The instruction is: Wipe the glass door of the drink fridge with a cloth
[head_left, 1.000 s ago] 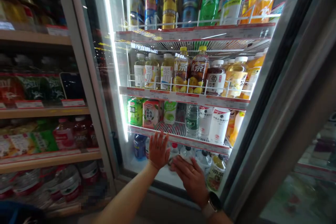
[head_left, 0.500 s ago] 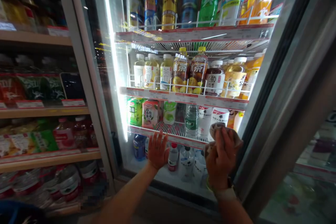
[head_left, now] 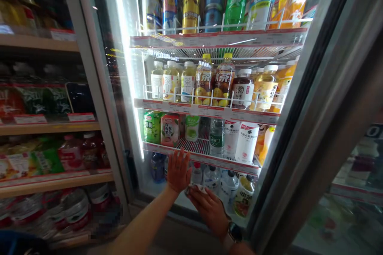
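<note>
My left hand [head_left: 178, 171] lies flat against the glass door of a lit drinks cooler, fingers up and apart, in front of the lowest shelf edge. Just right of it and lower, my right hand [head_left: 209, 207] presses a pale cloth [head_left: 199, 188] to the glass, its fingers stretched over it; a dark watch is on that wrist. Behind the glass stand a green-labelled water bottle [head_left: 217, 137], a white bottle [head_left: 247, 143] and, at the bottom, a bottle with a yellowish label [head_left: 243, 197].
The cooler's metal door frame [head_left: 302, 127] runs down the right side. At the left, wooden shelves [head_left: 50, 128] carry bottles and packs, with a dark phone-like screen [head_left: 79, 97] near them. Cans and bottles fill the upper cooler shelves.
My right hand has moved down and left with the cloth, from in front of the white bottles to beside my left hand. My left hand has stayed nearly in place.
</note>
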{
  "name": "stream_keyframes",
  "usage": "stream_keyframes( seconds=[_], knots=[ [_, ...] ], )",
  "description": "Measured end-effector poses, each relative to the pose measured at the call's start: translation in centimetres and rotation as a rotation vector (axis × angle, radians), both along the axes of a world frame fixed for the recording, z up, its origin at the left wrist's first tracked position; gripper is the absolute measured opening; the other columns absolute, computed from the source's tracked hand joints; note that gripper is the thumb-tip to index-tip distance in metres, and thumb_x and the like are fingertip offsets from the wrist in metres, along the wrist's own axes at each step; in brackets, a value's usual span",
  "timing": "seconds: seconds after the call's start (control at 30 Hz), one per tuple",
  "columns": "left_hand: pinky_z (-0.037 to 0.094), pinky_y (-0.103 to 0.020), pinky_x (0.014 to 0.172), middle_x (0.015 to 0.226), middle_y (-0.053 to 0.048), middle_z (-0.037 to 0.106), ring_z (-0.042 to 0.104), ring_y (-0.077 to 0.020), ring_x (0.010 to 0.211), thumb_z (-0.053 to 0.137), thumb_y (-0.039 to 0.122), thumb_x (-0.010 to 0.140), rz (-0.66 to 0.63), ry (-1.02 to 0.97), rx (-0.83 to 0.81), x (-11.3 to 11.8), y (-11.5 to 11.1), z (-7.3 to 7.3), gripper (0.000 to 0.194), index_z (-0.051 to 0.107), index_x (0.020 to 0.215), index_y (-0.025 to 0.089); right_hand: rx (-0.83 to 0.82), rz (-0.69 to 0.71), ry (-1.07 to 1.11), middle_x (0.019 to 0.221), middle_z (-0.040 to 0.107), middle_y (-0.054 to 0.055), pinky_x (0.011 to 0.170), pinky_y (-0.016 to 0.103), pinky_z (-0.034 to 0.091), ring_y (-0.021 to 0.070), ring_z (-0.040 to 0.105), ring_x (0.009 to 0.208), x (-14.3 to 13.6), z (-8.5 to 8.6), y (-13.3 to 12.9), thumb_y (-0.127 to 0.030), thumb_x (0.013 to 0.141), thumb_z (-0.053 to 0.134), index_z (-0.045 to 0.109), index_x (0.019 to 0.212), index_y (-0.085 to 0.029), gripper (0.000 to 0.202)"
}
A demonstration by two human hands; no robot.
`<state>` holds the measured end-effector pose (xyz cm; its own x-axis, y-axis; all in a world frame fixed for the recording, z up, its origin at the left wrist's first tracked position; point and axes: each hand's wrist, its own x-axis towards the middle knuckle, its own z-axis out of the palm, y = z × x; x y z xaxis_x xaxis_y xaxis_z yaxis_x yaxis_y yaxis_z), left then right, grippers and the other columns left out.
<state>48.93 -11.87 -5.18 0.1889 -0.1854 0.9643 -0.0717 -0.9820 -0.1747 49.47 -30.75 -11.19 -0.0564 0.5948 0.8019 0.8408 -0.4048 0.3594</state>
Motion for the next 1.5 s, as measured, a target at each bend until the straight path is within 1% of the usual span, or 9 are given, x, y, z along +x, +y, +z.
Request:
stream_keyframes(
  seconds=[0.13,0.3,0.5,0.63,0.8,1.0,1.23,1.37,1.5],
  knots=[
    [0.018,-0.047,0.122,0.159,-0.013,0.025,0.016,-0.0277,0.149,0.04,0.027,0.095,0.0,-0.015,0.015,-0.2,-0.1,0.2,0.061,0.024,0.153,0.014,-0.034,0.026,-0.008,0.135,0.061,-0.003,0.118,0.028,0.029,0.0087,0.05,0.129,0.2,0.4,-0.1,-0.013,0.1,0.039,0.061,0.128,-0.025,0.038],
    [0.019,-0.047,0.121,0.158,-0.012,0.026,0.017,-0.0271,0.149,0.041,0.026,0.094,0.024,-0.012,0.019,-0.2,-0.1,0.3,0.063,0.021,0.153,0.016,0.067,-0.011,0.036,0.131,0.064,-0.001,0.122,0.034,0.018,0.01,0.049,0.132,0.1,4.1,-0.3,-0.007,0.097,0.039,0.06,0.129,-0.025,0.042],
    [0.021,-0.048,0.12,0.159,-0.012,0.024,0.016,-0.0278,0.149,0.04,0.027,0.094,0.041,-0.015,0.023,-0.1,-0.1,0.2,0.064,0.021,0.154,0.016,0.435,-0.156,0.083,0.13,0.064,0.003,0.121,0.045,0.02,0.0179,0.047,0.135,1.1,10.4,-2.7,-0.005,0.095,0.041,0.051,0.139,-0.027,0.05],
    [0.019,-0.048,0.121,0.16,-0.012,0.022,0.015,-0.0281,0.149,0.039,0.027,0.094,0.024,-0.026,0.027,-0.1,-0.2,0.2,0.063,0.022,0.153,0.014,0.701,-0.197,0.04,0.14,0.056,0.005,0.12,0.056,0.019,0.0261,0.043,0.137,2.1,12.7,-3.9,-0.008,0.094,0.047,0.045,0.144,-0.029,0.055],
    [0.018,-0.047,0.121,0.16,-0.012,0.022,0.014,-0.0275,0.15,0.038,0.027,0.095,0.012,-0.026,0.024,-0.2,-0.3,0.5,0.061,0.023,0.153,0.014,0.643,-0.183,0.037,0.141,0.055,0.006,0.12,0.054,0.02,0.025,0.042,0.139,1.9,11.2,-2.6,-0.005,0.093,0.043,0.045,0.145,-0.027,0.056],
    [0.018,-0.046,0.121,0.161,-0.01,0.02,0.015,-0.0268,0.15,0.039,0.029,0.096,0.009,-0.018,0.011,-0.1,-0.3,0.3,0.06,0.023,0.153,0.015,0.35,-0.089,0.07,0.124,0.068,0.0,0.121,0.036,0.021,0.0137,0.049,0.132,0.5,6.2,-0.5,0.0,0.092,0.041,0.056,0.135,-0.027,0.052],
    [0.02,-0.049,0.121,0.158,-0.012,0.027,0.018,-0.0281,0.149,0.041,0.027,0.094,0.026,0.008,0.01,0.0,0.0,-0.1,0.064,0.021,0.154,0.016,0.082,0.005,0.036,0.129,0.065,0.0,0.117,0.029,0.03,0.0098,0.052,0.129,0.2,0.7,-0.3,-0.004,0.094,0.039,0.061,0.129,-0.026,0.046],
    [0.019,-0.047,0.121,0.158,-0.012,0.026,0.017,-0.0273,0.149,0.041,0.027,0.094,0.025,-0.009,0.019,0.0,0.0,0.1,0.063,0.021,0.154,0.016,-0.014,0.056,0.028,0.128,0.065,-0.001,0.115,0.029,0.034,0.0091,0.052,0.127,0.2,1.1,-0.3,-0.007,0.097,0.037,0.061,0.128,-0.025,0.043],
    [0.019,-0.047,0.121,0.159,-0.011,0.024,0.016,-0.0271,0.15,0.039,0.027,0.094,0.039,-0.015,0.026,-0.1,-0.1,0.2,0.063,0.021,0.154,0.015,0.007,0.056,0.011,0.126,0.066,-0.002,0.119,0.031,0.028,0.0093,0.051,0.128,0.3,4.1,-0.9,-0.006,0.096,0.04,0.064,0.123,-0.025,0.04]
  ],
)
